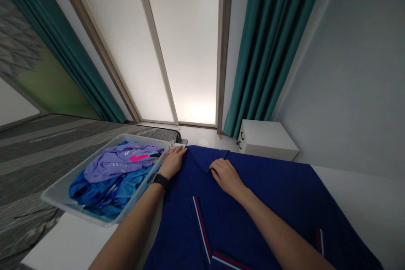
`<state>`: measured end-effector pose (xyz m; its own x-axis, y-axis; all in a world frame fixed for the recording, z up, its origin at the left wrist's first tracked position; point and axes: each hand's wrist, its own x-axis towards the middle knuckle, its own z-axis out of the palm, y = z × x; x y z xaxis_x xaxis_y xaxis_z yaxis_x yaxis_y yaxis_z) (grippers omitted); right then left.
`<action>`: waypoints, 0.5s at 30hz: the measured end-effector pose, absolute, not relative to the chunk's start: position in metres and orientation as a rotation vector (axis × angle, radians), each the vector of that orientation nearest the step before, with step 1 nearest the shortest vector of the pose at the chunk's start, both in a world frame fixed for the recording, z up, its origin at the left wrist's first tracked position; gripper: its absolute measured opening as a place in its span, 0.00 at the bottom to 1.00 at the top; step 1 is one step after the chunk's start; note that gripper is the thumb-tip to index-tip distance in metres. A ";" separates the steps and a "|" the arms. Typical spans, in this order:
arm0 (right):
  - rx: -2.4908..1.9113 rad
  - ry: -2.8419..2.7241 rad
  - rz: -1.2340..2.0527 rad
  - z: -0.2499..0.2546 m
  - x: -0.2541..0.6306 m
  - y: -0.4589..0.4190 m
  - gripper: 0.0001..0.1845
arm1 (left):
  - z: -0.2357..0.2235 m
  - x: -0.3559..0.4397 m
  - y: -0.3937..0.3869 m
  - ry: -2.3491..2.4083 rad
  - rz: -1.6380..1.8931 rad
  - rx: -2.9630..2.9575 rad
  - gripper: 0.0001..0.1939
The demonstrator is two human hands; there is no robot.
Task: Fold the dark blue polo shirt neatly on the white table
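Note:
A navy blue shirt (265, 202) with red and white striped trim is spread over the white table in front of me. My left hand (173, 162), with a black watch on its wrist, lies at the shirt's far left corner, fingers stretched out and thumb on the cloth. On a turned-over flap near the far edge, my right hand (226, 175) has its fingers curled and closed on the fabric. Its fingertips are partly hidden. Two lengths of striped trim meet at an angle near the bottom of the view, and another short one shows at the right.
A clear plastic bin (52, 196) stands left of my left arm, holding a purple garment (120, 162) and blue clothes (104, 194). Beyond the table are a white drawer cabinet (268, 137), teal curtains (262, 50) and frosted sliding doors (186, 50). A striped grey surface (28, 168) lies at left.

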<state>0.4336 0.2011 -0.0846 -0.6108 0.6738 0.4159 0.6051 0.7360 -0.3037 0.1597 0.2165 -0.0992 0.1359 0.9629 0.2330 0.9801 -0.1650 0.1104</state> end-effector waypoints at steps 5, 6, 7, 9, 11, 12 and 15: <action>-0.975 -2.443 0.101 -0.085 0.432 0.201 0.05 | -0.083 0.171 0.209 -2.002 -0.296 -2.237 0.24; -0.978 -2.446 0.091 -0.085 0.432 0.200 0.05 | -0.080 0.175 0.207 -1.998 -0.297 -2.221 0.23; -0.980 -2.447 0.084 -0.086 0.432 0.200 0.05 | -0.077 0.180 0.203 -1.987 -0.301 -2.210 0.22; -0.982 -2.450 0.082 -0.086 0.431 0.200 0.05 | -0.073 0.190 0.194 -1.950 -0.314 -2.217 0.22; -0.986 -2.447 0.089 -0.085 0.431 0.200 0.04 | -0.072 0.200 0.183 -1.910 -0.314 -2.269 0.25; -0.989 -2.443 0.095 -0.085 0.432 0.200 0.04 | -0.073 0.204 0.177 -1.896 -0.303 -2.304 0.27; -0.999 -2.424 0.117 -0.085 0.432 0.200 0.05 | -0.081 0.208 0.165 -1.921 -0.223 -2.357 0.30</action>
<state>0.4319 0.2003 -0.0845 -0.5985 0.6789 0.4252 0.6350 0.7257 -0.2648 0.2079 0.1651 -0.0812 0.1970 0.9654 0.1710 0.9789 -0.2035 0.0208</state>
